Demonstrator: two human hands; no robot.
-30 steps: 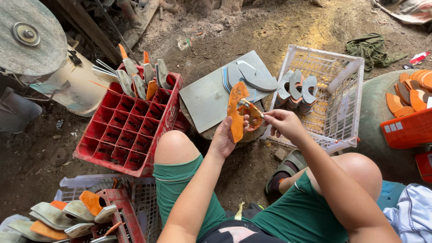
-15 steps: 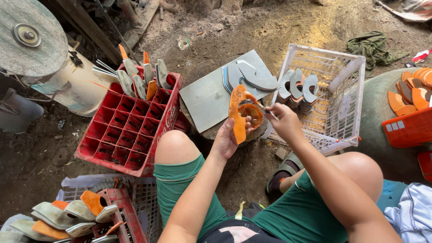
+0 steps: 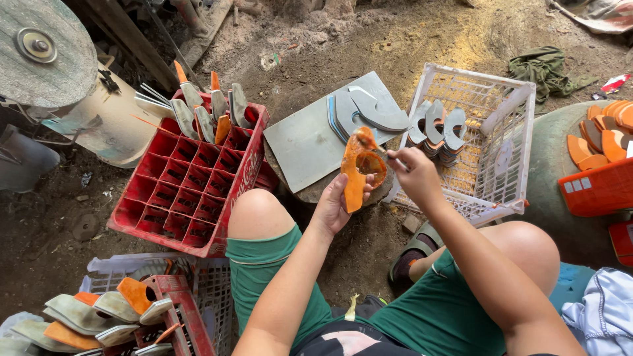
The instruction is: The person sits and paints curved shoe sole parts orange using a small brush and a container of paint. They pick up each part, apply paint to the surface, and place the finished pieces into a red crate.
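Note:
My left hand (image 3: 337, 201) holds an orange curved shoe-heel piece (image 3: 359, 173) upright in front of me. My right hand (image 3: 417, 173) grips a small brush (image 3: 373, 146) whose tip touches the top of the orange piece. Both hands are above a grey metal sheet (image 3: 310, 142) on which several grey curved pieces (image 3: 369, 112) lie. My bare knees are below the hands.
A red divided crate (image 3: 188, 191) at left holds several grey and orange pieces upright. A white wire basket (image 3: 491, 142) at right holds stacked grey pieces. An orange crate (image 3: 597, 188) sits far right. More pieces (image 3: 79, 316) lie bottom left. A grinding wheel (image 3: 39, 53) is top left.
The orange piece has been turned in my left hand and the brush has moved from its middle up to its top end.

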